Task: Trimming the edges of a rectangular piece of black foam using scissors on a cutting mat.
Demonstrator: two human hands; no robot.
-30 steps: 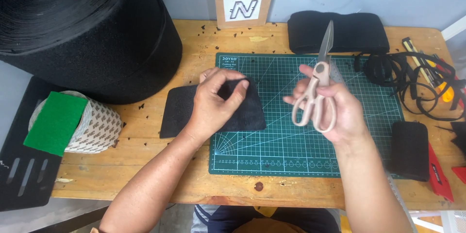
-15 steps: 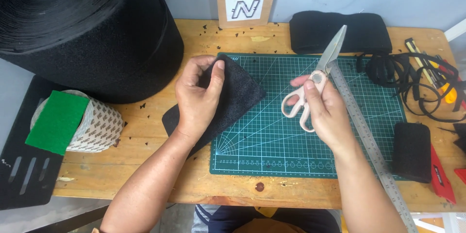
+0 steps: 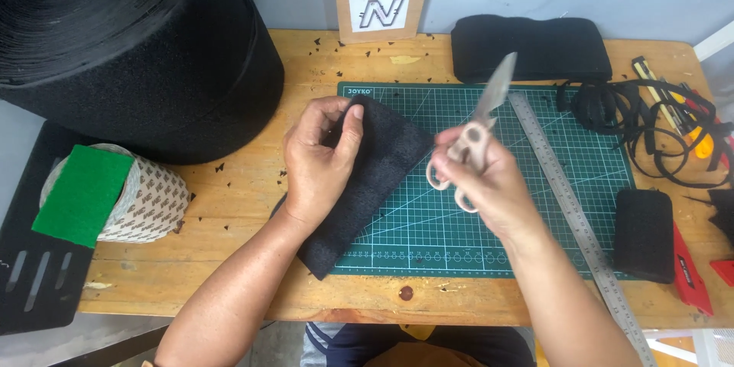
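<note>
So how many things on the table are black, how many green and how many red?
Black: 5 - big roll, felt piece, folded pad, small block, straps
Green: 2 - cutting mat, green pad
Red: 1 - cutter
Total: 8

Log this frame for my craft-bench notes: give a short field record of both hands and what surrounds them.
left hand: pinches the top edge of a black fabric piece
right hand: grips pale-handled scissors, blades up
surface: green cutting mat on a wooden table
nearby: metal ruler, big black fabric roll, tangled black straps
</note>
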